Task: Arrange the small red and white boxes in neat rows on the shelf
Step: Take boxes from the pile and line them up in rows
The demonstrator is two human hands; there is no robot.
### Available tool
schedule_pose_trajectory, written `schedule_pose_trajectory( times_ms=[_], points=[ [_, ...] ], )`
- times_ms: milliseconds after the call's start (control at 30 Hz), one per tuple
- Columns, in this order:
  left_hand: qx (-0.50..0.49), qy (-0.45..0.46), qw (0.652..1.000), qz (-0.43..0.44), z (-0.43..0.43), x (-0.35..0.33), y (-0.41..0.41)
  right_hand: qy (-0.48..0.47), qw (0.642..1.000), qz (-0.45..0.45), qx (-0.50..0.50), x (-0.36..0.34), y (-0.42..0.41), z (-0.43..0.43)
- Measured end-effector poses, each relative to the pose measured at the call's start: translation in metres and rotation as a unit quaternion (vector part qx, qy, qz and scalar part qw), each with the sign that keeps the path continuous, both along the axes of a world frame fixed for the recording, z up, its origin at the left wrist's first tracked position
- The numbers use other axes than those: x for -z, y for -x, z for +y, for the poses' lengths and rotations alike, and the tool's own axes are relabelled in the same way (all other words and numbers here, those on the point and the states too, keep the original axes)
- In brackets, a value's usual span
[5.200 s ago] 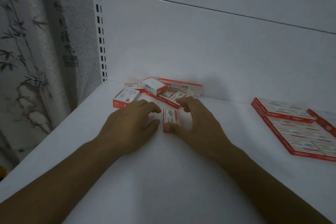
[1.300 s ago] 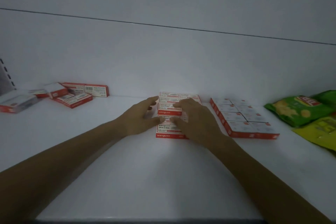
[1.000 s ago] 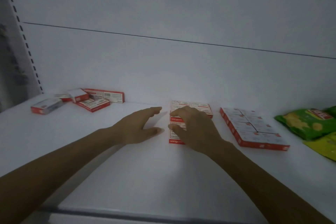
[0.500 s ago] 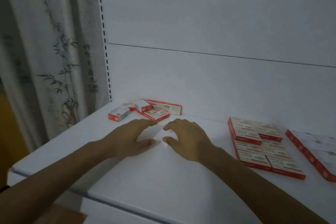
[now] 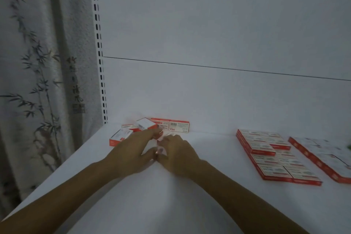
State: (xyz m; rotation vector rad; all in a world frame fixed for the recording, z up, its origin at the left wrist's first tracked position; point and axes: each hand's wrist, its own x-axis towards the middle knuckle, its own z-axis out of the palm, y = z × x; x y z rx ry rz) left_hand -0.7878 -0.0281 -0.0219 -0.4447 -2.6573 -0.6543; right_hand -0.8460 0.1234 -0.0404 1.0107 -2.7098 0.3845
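Red and white loose boxes (image 5: 146, 124) lie in a jumble at the back of the shelf (image 5: 171, 205), left of the frame's centre. One is tipped up on the others, one lies flat nearer the front (image 5: 119, 136), and a long box (image 5: 178, 127) stands on edge against the back panel (image 5: 209, 91). Both hands are at the front edge of this jumble and cover part of it. The left hand (image 5: 133, 150) has its fingers (image 5: 152, 134) stretched forward onto the pile, thumb held apart. The right hand (image 5: 178, 155) has its fingers (image 5: 168, 139) bent, tips close to the left hand's. A pale, blurred shape shows in the gap between them; I cannot tell whether it is a box or whether either hand grips it. To the right of the frame, well apart from the hands, arranged boxes (image 5: 269, 156) lie flat in tidy rows, some doubled up. A second block (image 5: 322, 155) beside them is cut off by the right edge. At the left, a slotted upright (image 5: 98, 53) and a bamboo-print curtain (image 5: 38, 81).
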Motion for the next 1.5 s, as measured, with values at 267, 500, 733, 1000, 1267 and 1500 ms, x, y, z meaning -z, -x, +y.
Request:
schedule_pose_trajectory(
  times_ms=[267,500,733,1000,1267,1500],
  points=[
    [-0.009,-0.062,0.998,-0.032,0.007,0.026,0.015,0.295,0.951,-0.044,0.083,0.006,-0.021,0.026],
    [-0.036,-0.027,0.995,-0.092,0.006,0.032,0.025,0.276,0.939,-0.114,0.171,0.003,-0.012,0.034],
    [0.009,-0.057,0.996,-0.061,0.002,0.033,0.025,0.244,0.946,-0.149,0.152,0.005,-0.016,0.028],
    [0.086,-0.077,0.991,-0.073,0.000,0.031,0.024,0.246,0.940,-0.171,0.160,0.001,-0.014,0.037],
    [0.143,-0.132,0.977,-0.084,-0.004,0.026,0.021,0.265,0.939,-0.175,0.136,0.000,-0.016,0.035],
    [0.114,-0.158,0.981,0.016,0.000,0.028,0.020,0.257,0.958,-0.072,0.106,-0.001,-0.022,0.030]
  ],
)
